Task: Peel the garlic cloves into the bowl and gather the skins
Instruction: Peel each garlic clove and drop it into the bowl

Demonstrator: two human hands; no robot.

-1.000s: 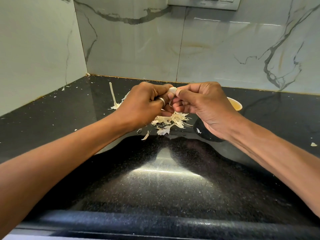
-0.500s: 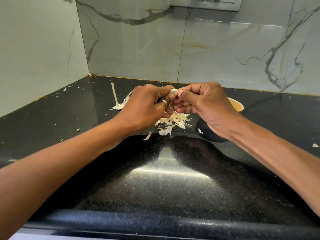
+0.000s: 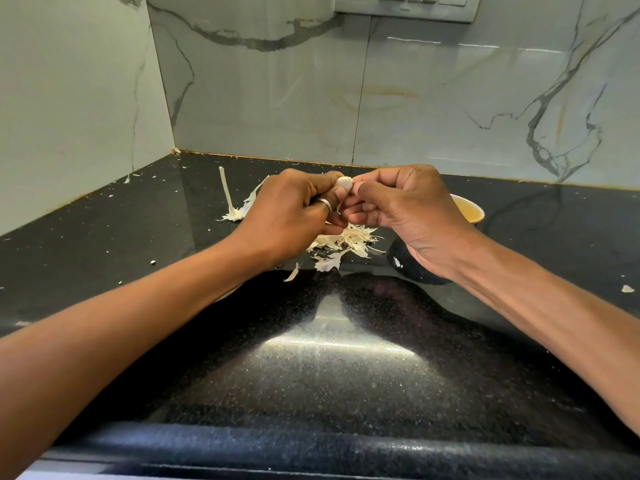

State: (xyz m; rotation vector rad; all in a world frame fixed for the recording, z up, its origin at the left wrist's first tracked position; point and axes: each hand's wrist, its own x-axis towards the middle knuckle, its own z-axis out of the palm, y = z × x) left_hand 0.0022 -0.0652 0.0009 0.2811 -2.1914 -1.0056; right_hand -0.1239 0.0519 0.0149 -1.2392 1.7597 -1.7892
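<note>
A pale garlic clove point(image 3: 344, 183) is held between both hands above the black counter. My left hand point(image 3: 294, 211), with a ring on one finger, grips the clove from the left. My right hand point(image 3: 405, 206) pinches it from the right with thumb and fingertips. A pile of dry garlic skins point(image 3: 346, 244) lies on the counter just below the hands. The bowl point(image 3: 469, 209), dark outside and yellowish inside, stands behind my right hand, mostly hidden by it.
A garlic stalk with skins point(image 3: 232, 206) lies left of the hands. Small skin flakes, such as one flake point(image 3: 627, 289) at the right, dot the black granite counter point(image 3: 346, 375). Marble-tiled walls close off the back and left. A switch panel point(image 3: 405, 6) is up on the wall.
Both hands stay together on the clove with only slight finger shifts. A little more of the clove shows between the fingertips now.
</note>
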